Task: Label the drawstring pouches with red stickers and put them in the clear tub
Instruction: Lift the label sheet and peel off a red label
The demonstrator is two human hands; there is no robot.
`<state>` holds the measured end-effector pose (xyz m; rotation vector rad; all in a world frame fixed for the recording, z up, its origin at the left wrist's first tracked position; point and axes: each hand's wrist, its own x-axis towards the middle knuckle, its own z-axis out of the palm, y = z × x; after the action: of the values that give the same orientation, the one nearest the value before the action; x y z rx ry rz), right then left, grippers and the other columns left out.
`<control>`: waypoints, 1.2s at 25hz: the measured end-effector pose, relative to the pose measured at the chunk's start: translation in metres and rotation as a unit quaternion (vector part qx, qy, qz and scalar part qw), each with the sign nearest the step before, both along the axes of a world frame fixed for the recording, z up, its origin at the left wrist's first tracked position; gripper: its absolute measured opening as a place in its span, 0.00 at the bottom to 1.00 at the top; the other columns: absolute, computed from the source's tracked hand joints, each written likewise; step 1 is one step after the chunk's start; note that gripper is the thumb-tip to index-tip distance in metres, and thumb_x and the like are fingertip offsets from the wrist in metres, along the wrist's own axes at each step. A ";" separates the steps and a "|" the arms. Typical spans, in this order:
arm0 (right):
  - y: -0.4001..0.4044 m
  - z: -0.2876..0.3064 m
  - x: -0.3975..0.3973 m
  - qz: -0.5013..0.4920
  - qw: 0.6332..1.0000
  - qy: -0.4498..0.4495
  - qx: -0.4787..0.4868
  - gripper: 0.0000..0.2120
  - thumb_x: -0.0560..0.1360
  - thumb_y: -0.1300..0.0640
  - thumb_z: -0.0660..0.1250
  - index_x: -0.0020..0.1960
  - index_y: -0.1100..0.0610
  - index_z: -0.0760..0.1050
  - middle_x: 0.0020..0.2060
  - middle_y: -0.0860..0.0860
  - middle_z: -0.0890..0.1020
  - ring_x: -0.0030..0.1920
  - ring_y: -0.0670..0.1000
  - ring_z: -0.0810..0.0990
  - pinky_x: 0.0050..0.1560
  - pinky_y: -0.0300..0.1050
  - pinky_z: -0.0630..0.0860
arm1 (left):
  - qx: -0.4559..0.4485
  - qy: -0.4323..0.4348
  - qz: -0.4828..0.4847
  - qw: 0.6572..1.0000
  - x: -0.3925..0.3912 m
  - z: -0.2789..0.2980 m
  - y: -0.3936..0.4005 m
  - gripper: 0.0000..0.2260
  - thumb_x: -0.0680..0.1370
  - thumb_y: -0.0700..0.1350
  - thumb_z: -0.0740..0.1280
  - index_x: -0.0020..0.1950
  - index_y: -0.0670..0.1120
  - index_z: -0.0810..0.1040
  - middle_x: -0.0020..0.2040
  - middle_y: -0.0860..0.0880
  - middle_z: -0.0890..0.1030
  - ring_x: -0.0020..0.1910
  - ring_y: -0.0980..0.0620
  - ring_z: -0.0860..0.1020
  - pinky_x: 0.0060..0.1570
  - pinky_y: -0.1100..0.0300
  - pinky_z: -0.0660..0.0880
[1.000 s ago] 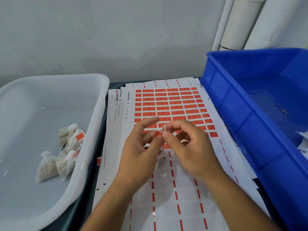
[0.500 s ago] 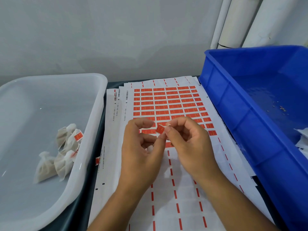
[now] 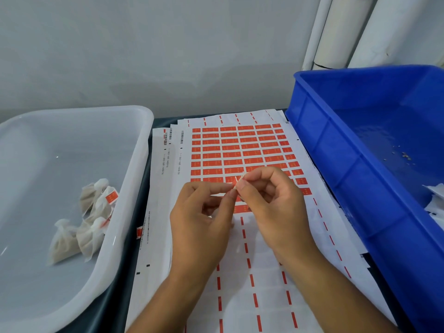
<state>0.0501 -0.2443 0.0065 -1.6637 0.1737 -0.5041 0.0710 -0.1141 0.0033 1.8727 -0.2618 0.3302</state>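
Over the sticker sheet (image 3: 240, 150), my left hand (image 3: 201, 219) and my right hand (image 3: 278, 207) meet fingertip to fingertip. Between them they pinch a small white and red piece (image 3: 239, 181), a red sticker on the string of a pouch. The pouch itself is hidden behind my left hand. The sheet holds several rows of red stickers at its far half; its near half is peeled bare. The clear tub (image 3: 134, 169) stands at the left with several labelled white pouches (image 3: 93, 217) lying in it.
A blue bin (image 3: 348, 169) stands at the right, its wall close to my right hand, with white paper scraps (image 3: 436, 200) inside. A loose red sticker (image 3: 139, 232) lies beside the tub. A grey wall and white pipes (image 3: 336, 32) stand behind.
The red sticker that showed flat between my fingertips half a second ago is now folded small in the pinch. Both hands stay in nearly the same place over the sheet.
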 end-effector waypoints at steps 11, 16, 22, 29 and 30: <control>-0.011 0.003 0.003 0.065 0.991 0.011 -0.113 0.07 0.76 0.41 0.66 0.52 0.39 0.79 0.48 0.34 0.83 0.53 0.39 0.83 0.49 0.30 0.79 | -0.059 0.088 -0.050 0.993 0.004 0.002 0.001 0.02 0.79 0.52 0.69 0.50 0.59 0.81 0.48 0.57 0.83 0.46 0.54 0.84 0.42 0.66 0.81; -0.010 0.002 0.003 0.059 0.989 -0.010 -0.135 0.08 0.78 0.42 0.64 0.53 0.43 0.76 0.48 0.36 0.82 0.52 0.42 0.83 0.50 0.34 0.81 | -0.002 0.098 -0.062 0.993 0.003 -0.001 0.003 0.14 0.76 0.50 0.75 0.56 0.62 0.75 0.52 0.66 0.79 0.54 0.63 0.79 0.46 0.74 0.77; -0.006 0.024 0.006 0.009 0.983 -0.063 -0.174 0.06 0.80 0.48 0.64 0.53 0.48 0.77 0.42 0.40 0.83 0.45 0.43 0.84 0.43 0.33 0.81 | 0.060 0.118 -0.085 0.988 0.003 0.001 0.004 0.29 0.72 0.55 0.78 0.67 0.67 0.65 0.59 0.67 0.74 0.56 0.62 0.77 0.53 0.70 0.79; 0.042 0.099 0.024 0.073 0.964 -0.188 -0.174 0.05 0.84 0.53 0.64 0.52 0.53 0.75 0.41 0.46 0.83 0.41 0.47 0.86 0.39 0.39 0.82 | 0.024 0.160 -0.082 0.984 0.008 0.006 0.008 0.29 0.73 0.55 0.77 0.70 0.63 0.67 0.62 0.61 0.77 0.59 0.56 0.78 0.59 0.54 0.80; 0.055 0.108 0.030 0.105 0.965 -0.194 -0.142 0.05 0.84 0.54 0.64 0.52 0.53 0.75 0.41 0.47 0.83 0.40 0.48 0.86 0.38 0.40 0.81 | 0.023 0.154 -0.080 0.985 0.009 0.007 0.007 0.25 0.74 0.55 0.76 0.68 0.60 0.70 0.61 0.59 0.78 0.58 0.54 0.79 0.59 0.52 0.81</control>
<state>0.0797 -0.1892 0.1141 -1.7969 -0.3761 -0.7060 0.0798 -0.1069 0.0101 1.9032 -0.2081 -0.0756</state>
